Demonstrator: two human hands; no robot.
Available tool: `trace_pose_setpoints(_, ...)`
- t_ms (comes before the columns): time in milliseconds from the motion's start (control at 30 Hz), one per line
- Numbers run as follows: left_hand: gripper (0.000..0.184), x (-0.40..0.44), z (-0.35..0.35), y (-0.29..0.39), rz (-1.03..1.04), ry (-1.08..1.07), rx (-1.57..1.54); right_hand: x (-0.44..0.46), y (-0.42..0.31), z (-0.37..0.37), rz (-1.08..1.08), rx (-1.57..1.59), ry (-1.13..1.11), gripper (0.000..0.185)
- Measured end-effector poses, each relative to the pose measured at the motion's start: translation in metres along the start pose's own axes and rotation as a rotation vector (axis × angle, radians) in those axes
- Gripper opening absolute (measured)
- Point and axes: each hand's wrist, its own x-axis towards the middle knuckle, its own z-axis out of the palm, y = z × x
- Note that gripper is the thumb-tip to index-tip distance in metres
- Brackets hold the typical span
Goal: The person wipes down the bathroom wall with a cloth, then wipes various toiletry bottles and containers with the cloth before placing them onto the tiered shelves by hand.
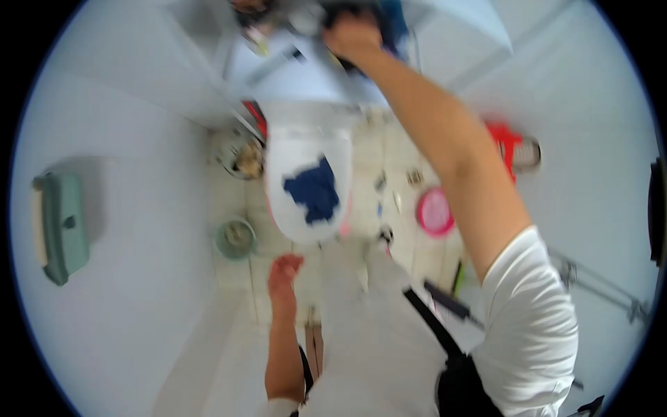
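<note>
My right hand (pixel 353 36) reaches up to the top of a white surface behind the toilet, among dark and blue items (pixel 392 28). It is blurred, and its fingers are hidden against a dark thing, so I cannot make out a grip. My left hand (pixel 283 271) hangs low in front of the toilet, fingers loosely bent and nothing visible in them. A crumpled dark blue cloth (pixel 314 192) lies on the white closed lid of the toilet (pixel 283 149), between the two hands.
A pink basin (pixel 435 211) and small items lie on the tiled floor at right. At left are a greenish bucket (pixel 235 238) and a bin with a bag (pixel 246 158). A green holder (pixel 66 226) hangs on the left wall. A rail (pixel 601 285) runs along the right wall.
</note>
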Motion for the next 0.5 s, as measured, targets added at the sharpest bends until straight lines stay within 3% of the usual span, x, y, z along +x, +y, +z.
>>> trace_pose_setpoints(33, 0.044, -0.022, -0.002, -0.003, -0.09, 0.031, 0.041, -0.014, -0.002, -0.023, 0.09, 0.009, -0.313, 0.047)
trace_pose_setpoints(67, 0.043, -0.015, 0.003, 0.0, -0.098, 0.056, 0.065, -0.034, -0.001, -0.01, -0.02, -0.159, 0.255, 0.062)
trace_pose_setpoints(100, 0.041, -0.007, 0.006, -0.001, -0.09, 0.078, 0.086, -0.073, 0.004, -0.031, -0.261, 0.04, 0.448, 0.06)
trace_pose_setpoints(133, 0.041, -0.007, 0.001, -0.006, -0.137, 0.102, 0.091, -0.102, 0.015, -0.045, -0.408, 0.133, 0.391, 0.071)
trace_pose_setpoints(167, 0.04, -0.007, 0.001, -0.013, -0.174, 0.133, 0.095, -0.134, 0.03, -0.044, -0.483, 0.275, 0.544, 0.043)
trace_pose_setpoints(233, 0.038, -0.001, 0.008, -0.026, -0.217, 0.166, 0.125, -0.221, 0.069, -0.035, -0.473, 0.482, 0.496, 0.044)
trace_pose_setpoints(300, 0.037, 0.001, 0.02, -0.041, -0.242, 0.174, 0.182, -0.316, 0.129, 0.017, -0.31, 0.635, 0.117, 0.042)
trace_pose_setpoints(367, 0.035, 0.001, 0.036, -0.064, -0.278, 0.177, 0.247, -0.425, 0.198, 0.086, 0.06, 0.556, -0.495, 0.042)
trace_pose_setpoints(400, 0.034, 0.0, 0.043, -0.079, -0.301, 0.18, 0.285, -0.478, 0.24, 0.133, 0.105, 0.438, -0.761, 0.045)
trace_pose_setpoints(500, 0.031, 0.0, 0.066, -0.136, -0.363, 0.18, 0.41, -0.575, 0.333, 0.207, 0.29, 0.323, -1.129, 0.049)
